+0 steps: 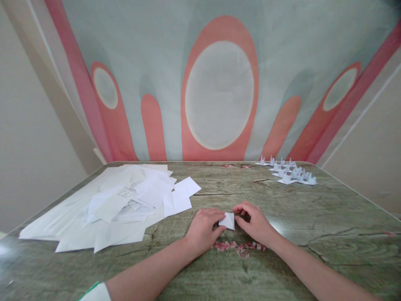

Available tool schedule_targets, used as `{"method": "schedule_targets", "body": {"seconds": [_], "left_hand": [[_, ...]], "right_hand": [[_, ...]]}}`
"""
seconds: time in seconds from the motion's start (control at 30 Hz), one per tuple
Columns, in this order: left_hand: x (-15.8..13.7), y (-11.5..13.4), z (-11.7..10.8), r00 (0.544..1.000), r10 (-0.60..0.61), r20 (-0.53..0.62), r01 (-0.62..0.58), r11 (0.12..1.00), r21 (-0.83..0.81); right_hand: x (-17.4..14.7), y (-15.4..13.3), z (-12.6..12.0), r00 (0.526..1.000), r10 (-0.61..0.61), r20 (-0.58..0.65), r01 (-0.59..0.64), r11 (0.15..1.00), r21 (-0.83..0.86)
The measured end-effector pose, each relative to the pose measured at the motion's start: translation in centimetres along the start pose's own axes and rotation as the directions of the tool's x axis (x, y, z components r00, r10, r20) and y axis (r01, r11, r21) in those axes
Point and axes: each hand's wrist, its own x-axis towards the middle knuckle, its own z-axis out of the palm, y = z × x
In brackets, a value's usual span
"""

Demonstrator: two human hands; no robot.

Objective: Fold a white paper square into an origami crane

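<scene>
1 packet [228,220] part-folded, near front of table [313,217], between 2 hands.
We find L hand [204,228] gripping packet's left edge, thumb & fingers on it; R hand [253,222] half-curled by the right edge, contact we can't tell. Packet is small, flat, approx. square; we judge it incomplete, as it lacks the figures' upright points. Done, in our est.: white folded figures [286,179], grouped in far R corner, exact no. unclear. Unfolded: pile of flat sheets [75,205] on L side, some w/ writing, loose pcs. [179,202] at its R edge.
</scene>
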Motion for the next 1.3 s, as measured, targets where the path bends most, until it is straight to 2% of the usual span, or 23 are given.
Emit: {"method": "schedule_targets", "body": {"seconds": [0.6,0.87,1.3], "left_hand": [[0.3,-0.6,0.1,0.998,-0.051,-0.036,0.045,0.988,-0.146],[0.2,-0.5,0.2,0.998,-0.066,-0.020,0.063,0.988,-0.138],[-0.1,0.1,-0.1,1.000,-0.004,0.006,0.004,0.997,-0.080]], "right_hand": [[0.1,0.3,0.1,0.998,-0.034,0.059,0.039,0.997,-0.071],[0.0,-0.1,0.0,0.996,-0.052,0.076,0.058,0.995,-0.077],[-0.5,-1.1,0.1,0.993,-0.056,0.103,0.068,0.991,-0.119]]}}
